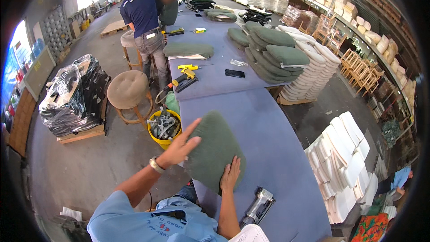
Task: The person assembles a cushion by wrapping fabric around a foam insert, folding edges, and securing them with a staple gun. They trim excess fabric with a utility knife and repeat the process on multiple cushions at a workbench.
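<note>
My left hand [180, 148] spreads loosely at the left of the green cushion [212, 150] on the near table [277, 152]; my right hand [230, 175] lies flat, unclenched, upon it. Left, a yellow bucket [164, 143] holds grey scraps [165, 127].

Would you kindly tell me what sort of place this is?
Probably a furniture upholstery workshop: stacked green cushions and what looks like a yellow staple gun lie on a worktable, and wooden chair frames stand at right.

A cushion [217, 145] lies on a table [273, 152], a bucket [165, 144] at its ten o'clock. A staple gun [258, 205] lies at five.
</note>
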A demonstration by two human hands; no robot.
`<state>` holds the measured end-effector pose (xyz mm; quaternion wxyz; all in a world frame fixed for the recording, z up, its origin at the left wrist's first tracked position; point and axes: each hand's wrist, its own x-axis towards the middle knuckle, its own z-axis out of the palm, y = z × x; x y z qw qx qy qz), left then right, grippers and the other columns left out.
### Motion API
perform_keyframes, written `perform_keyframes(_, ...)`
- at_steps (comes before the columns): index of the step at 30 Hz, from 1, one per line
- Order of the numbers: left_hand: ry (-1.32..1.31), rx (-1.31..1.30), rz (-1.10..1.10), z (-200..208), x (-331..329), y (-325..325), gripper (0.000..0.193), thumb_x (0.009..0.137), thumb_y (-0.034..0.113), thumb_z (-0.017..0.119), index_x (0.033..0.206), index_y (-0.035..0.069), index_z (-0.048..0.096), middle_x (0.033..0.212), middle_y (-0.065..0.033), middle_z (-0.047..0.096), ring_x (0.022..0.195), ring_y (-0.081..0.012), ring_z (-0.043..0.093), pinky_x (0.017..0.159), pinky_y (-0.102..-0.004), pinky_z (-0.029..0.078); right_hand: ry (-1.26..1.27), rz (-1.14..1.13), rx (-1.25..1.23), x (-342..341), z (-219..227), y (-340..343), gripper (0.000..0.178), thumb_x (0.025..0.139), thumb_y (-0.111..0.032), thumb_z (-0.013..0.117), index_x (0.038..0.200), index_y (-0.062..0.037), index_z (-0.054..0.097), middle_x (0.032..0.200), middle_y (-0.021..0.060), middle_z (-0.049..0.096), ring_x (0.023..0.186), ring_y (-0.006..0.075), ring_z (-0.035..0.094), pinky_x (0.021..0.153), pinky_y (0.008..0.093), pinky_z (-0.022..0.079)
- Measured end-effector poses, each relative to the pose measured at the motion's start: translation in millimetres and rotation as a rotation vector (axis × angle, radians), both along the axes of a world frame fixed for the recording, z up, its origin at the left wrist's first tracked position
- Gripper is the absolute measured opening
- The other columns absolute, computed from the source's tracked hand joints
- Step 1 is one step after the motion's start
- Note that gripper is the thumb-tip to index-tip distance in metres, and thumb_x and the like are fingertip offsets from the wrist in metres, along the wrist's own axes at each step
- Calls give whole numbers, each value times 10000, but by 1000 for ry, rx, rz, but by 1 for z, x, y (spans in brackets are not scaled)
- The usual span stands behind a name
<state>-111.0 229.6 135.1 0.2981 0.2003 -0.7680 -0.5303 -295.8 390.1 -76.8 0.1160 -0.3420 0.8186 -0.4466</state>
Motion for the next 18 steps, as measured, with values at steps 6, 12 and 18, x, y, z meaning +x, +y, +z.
perform_keyframes(6, -360, 164, 461, -131, 96, -35, 719, 1012, 406, 607, 1563, 22, 350, 1451, -252, 548, 1294, -312, 582, 1053, -389, 467, 35, -188, 198, -22, -57, 27, 600, 976, -357, 621, 1502, -100, 494, 1561, 233, 430, 1447, 397, 392, 1168, 517, 315)
perform_keyframes(12, -748, 495, 699, -202, 113, -16, 896, 950, 652, 574, 1459, -74, 448, 1326, -283, 622, 1045, -316, 713, 761, -403, 611, -358, -147, 176, -94, -54, 43, 710, 939, -368, 706, 1539, -88, 448, 1534, 202, 483, 1301, 322, 556, 1094, 446, 416)
perform_keyframes(18, -665, 787, 514, -201, 97, -7, 854, 954, 681, 544, 1338, -80, 587, 1209, -242, 678, 943, -324, 730, 664, -406, 632, -308, 178, 7, -122, 133, 54, 520, 1008, -392, 619, 1371, -20, 633, 1366, 145, 640, 1242, 229, 590, 1100, 376, 408)
